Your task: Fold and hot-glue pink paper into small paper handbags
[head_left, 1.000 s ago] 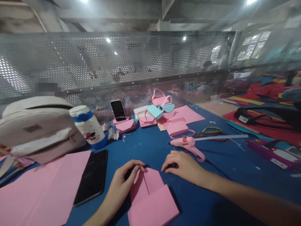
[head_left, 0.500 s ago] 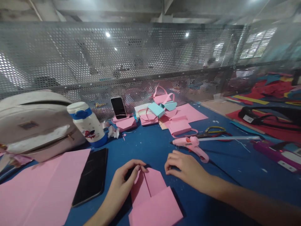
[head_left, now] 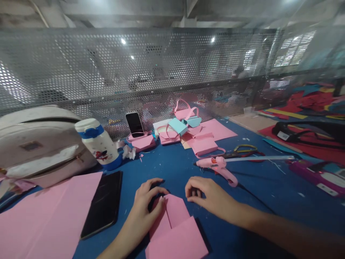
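Observation:
A folded pink paper piece (head_left: 178,233) lies on the blue table in front of me, its pointed flap opened away from me. My left hand (head_left: 148,205) is at its upper left edge, thumb on the flap and a fingertip by the top corner, lightly closed on the paper; the index finger is raised. To the right of the flap, apart from it, my right hand (head_left: 207,196) has its fingers curled in towards the thumb, and nothing shows between them. Beyond that hand lies a pink glue gun (head_left: 215,163) with a clear glue stick in its back.
Small pink paper bags (head_left: 203,144) and a turquoise one (head_left: 178,126) stand near the mesh screen (head_left: 161,64). On the left are a backpack (head_left: 40,144), a bottle (head_left: 101,145), a black tablet (head_left: 104,205) and pink sheets (head_left: 48,219). Scissors (head_left: 244,149) lie behind the glue gun.
My left hand's fingers have spread and the index finger has lifted from the flap's tip. My right hand has curled more and shifted slightly left. The paper is nearly unmoved.

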`<control>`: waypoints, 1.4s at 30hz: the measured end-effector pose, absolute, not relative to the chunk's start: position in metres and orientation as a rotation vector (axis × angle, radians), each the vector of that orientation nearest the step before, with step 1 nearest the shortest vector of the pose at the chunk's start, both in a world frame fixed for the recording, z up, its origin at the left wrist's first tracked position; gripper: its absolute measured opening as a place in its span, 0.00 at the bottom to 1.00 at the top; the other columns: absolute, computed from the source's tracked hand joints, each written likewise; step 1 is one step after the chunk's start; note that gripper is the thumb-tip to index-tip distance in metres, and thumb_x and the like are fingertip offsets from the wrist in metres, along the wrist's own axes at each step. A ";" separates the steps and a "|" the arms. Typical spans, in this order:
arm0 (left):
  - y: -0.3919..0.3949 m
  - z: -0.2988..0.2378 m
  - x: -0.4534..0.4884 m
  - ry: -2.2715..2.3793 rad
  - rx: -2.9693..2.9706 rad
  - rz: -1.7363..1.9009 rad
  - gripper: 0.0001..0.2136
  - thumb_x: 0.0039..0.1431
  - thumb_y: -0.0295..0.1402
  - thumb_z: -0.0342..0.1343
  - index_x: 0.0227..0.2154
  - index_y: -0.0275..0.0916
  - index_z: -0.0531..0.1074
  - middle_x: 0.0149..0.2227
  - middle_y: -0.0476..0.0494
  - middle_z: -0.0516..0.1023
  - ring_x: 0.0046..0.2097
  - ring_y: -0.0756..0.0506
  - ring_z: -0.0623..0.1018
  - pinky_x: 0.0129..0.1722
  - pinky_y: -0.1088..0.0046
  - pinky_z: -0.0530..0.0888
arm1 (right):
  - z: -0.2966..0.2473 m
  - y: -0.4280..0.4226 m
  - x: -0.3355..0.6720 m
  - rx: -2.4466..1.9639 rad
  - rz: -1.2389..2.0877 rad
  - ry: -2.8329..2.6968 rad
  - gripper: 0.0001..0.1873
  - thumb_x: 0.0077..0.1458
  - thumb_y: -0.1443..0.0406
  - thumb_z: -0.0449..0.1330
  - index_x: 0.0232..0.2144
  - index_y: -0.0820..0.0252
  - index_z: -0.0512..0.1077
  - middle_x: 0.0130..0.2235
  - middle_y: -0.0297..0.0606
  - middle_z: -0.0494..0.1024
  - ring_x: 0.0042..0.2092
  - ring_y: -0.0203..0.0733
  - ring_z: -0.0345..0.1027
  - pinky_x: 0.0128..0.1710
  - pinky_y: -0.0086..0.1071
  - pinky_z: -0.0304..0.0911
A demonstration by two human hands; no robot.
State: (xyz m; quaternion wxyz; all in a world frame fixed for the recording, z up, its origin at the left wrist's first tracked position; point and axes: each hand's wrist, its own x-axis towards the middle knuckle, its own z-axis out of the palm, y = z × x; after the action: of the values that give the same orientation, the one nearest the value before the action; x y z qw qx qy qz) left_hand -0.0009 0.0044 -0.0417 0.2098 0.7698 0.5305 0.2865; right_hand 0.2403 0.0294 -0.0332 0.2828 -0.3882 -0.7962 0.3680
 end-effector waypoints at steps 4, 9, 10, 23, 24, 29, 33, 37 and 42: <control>0.004 -0.042 -0.001 1.465 2.158 0.790 0.11 0.63 0.33 0.48 0.38 0.46 0.77 0.53 0.40 0.72 0.57 0.35 0.68 0.58 0.44 0.61 | -0.033 0.032 0.239 -1.002 1.093 -2.012 0.14 0.48 0.81 0.61 0.31 0.58 0.75 0.31 0.29 0.75 0.30 0.33 0.66 0.30 0.25 0.58; 0.003 -0.042 -0.002 1.462 2.157 0.774 0.12 0.63 0.32 0.47 0.38 0.46 0.77 0.53 0.41 0.72 0.57 0.35 0.69 0.57 0.45 0.62 | -0.033 0.033 0.239 -0.980 1.092 -2.002 0.16 0.47 0.81 0.64 0.32 0.57 0.80 0.31 0.30 0.76 0.31 0.33 0.67 0.30 0.25 0.59; 0.003 -0.042 -0.002 1.462 2.155 0.774 0.12 0.63 0.32 0.47 0.38 0.46 0.77 0.53 0.41 0.72 0.57 0.35 0.69 0.58 0.45 0.62 | -0.033 0.033 0.239 -0.974 1.086 -2.007 0.14 0.47 0.80 0.65 0.30 0.58 0.81 0.30 0.31 0.76 0.31 0.33 0.67 0.31 0.25 0.59; 0.003 -0.041 -0.002 1.454 2.121 0.780 0.12 0.63 0.33 0.47 0.39 0.46 0.77 0.53 0.40 0.71 0.58 0.35 0.68 0.58 0.46 0.62 | -0.032 0.031 0.240 -0.948 0.993 -2.013 0.09 0.45 0.76 0.72 0.26 0.57 0.82 0.27 0.33 0.79 0.33 0.38 0.67 0.32 0.28 0.59; 0.003 -0.041 -0.002 1.455 2.119 0.781 0.12 0.63 0.33 0.47 0.39 0.46 0.77 0.53 0.40 0.71 0.58 0.35 0.68 0.58 0.46 0.62 | -0.033 0.031 0.240 -0.948 0.984 -2.013 0.09 0.45 0.75 0.72 0.26 0.57 0.82 0.27 0.33 0.80 0.33 0.38 0.67 0.32 0.28 0.59; 0.003 -0.041 -0.002 1.452 2.112 0.783 0.12 0.64 0.33 0.46 0.39 0.47 0.77 0.53 0.41 0.71 0.58 0.36 0.68 0.59 0.45 0.61 | -0.031 0.032 0.241 -1.001 0.978 -2.005 0.08 0.48 0.74 0.71 0.22 0.57 0.81 0.25 0.32 0.78 0.32 0.38 0.65 0.32 0.29 0.57; 0.003 -0.041 -0.002 1.456 2.113 0.785 0.12 0.64 0.33 0.46 0.39 0.47 0.76 0.53 0.41 0.71 0.58 0.36 0.68 0.58 0.45 0.61 | -0.029 0.035 0.243 -1.112 0.999 -1.998 0.09 0.50 0.72 0.69 0.21 0.59 0.77 0.24 0.30 0.74 0.29 0.35 0.62 0.29 0.28 0.53; 0.003 -0.040 -0.002 1.460 2.118 0.790 0.12 0.64 0.32 0.46 0.39 0.46 0.77 0.53 0.40 0.72 0.57 0.35 0.69 0.58 0.45 0.63 | -0.030 0.036 0.244 -1.107 1.139 -1.940 0.10 0.57 0.69 0.62 0.24 0.60 0.69 0.22 0.26 0.69 0.25 0.33 0.61 0.26 0.26 0.51; 0.005 -0.042 -0.003 1.461 2.118 0.777 0.12 0.64 0.32 0.47 0.39 0.45 0.77 0.53 0.39 0.72 0.58 0.34 0.69 0.57 0.44 0.63 | -0.033 0.033 0.245 -1.049 1.126 -2.031 0.21 0.66 0.58 0.53 0.21 0.59 0.58 0.20 0.25 0.58 0.23 0.31 0.51 0.23 0.28 0.44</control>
State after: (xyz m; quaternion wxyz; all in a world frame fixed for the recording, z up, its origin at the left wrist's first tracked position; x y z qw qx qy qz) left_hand -0.0032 0.0045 -0.0422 0.2248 0.7679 0.5296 0.2815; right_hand 0.2446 0.0335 -0.0333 0.2924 -0.3937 -0.7622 0.4225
